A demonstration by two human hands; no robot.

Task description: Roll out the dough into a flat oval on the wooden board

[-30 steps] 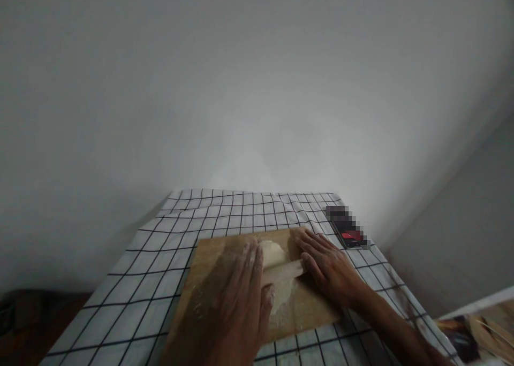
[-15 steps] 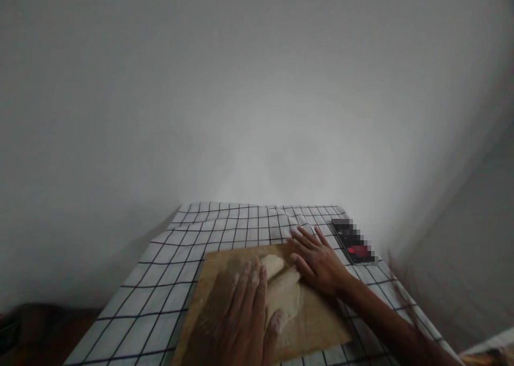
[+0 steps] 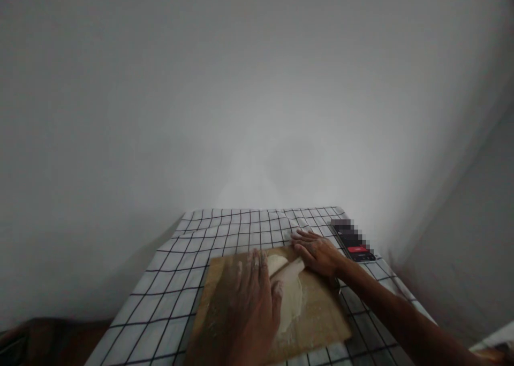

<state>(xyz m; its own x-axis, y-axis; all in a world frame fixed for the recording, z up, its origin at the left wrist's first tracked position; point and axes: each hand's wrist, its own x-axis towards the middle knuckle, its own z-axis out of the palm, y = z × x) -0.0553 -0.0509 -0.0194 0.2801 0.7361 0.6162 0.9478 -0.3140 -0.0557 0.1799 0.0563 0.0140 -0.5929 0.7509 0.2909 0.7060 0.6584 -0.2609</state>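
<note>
A flattened sheet of pale dough (image 3: 292, 302) lies on a wooden board (image 3: 325, 323) dusted with flour. Across it, slanting between my hands, runs a light rolling pin (image 3: 289, 271), its ends covered by the hands. My left hand (image 3: 255, 302) is over the near left end, palm down, floury fingers stretched forward and slightly blurred. At the other end, near the board's far right corner, my right hand (image 3: 315, 252) rests palm down with its fingers extended. Neither hand's fingers wrap round the pin. Part of the dough is hidden under my left hand.
A white cloth with a dark grid (image 3: 148, 296) covers the table under the board. To the right of my right hand lies a phone (image 3: 357, 248), partly pixelated. A plain wall (image 3: 257, 114) stands behind the table's far edge. Something dark (image 3: 52, 339) sits at lower left.
Both hands and the rolling pin have moved a little forward over the dough, away from me. More dough shows on the near side. The view has shifted slightly.
</note>
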